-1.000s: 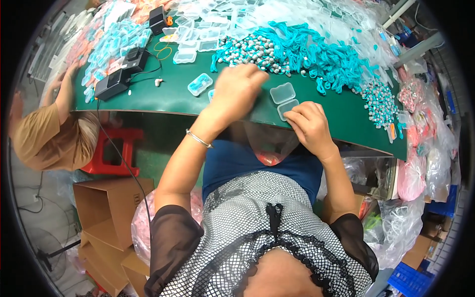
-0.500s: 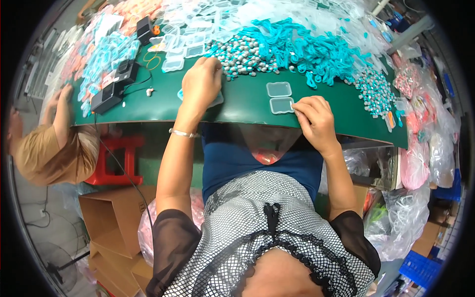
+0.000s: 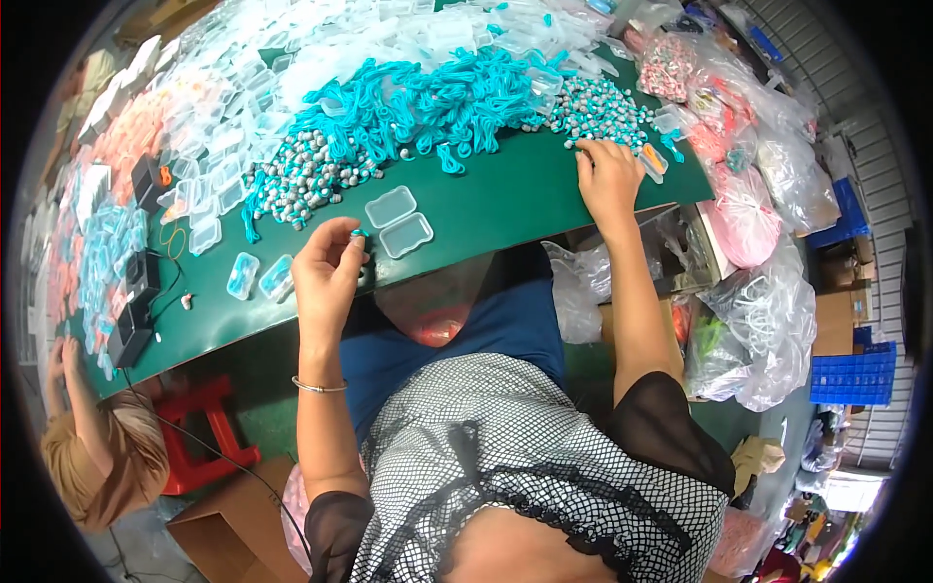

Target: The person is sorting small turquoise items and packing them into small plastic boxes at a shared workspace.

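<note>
The open clear case (image 3: 405,236) pointed lengthwise away-left; left hand (image 3: 328,272) pinched a teal piece (image 3: 359,233); right hand (image 3: 610,177) reached forward, grip unclear.

Green tabletop (image 3: 505,194), turquoise cord bundles (image 3: 418,102), grey-and-turquoise beads (image 3: 593,107), open clear case (image 3: 406,235), perhaps peach packets (image 3: 136,131) far left

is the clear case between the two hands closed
No, the clear case lies open on the green table, its two halves spread out flat next to each other.
</note>
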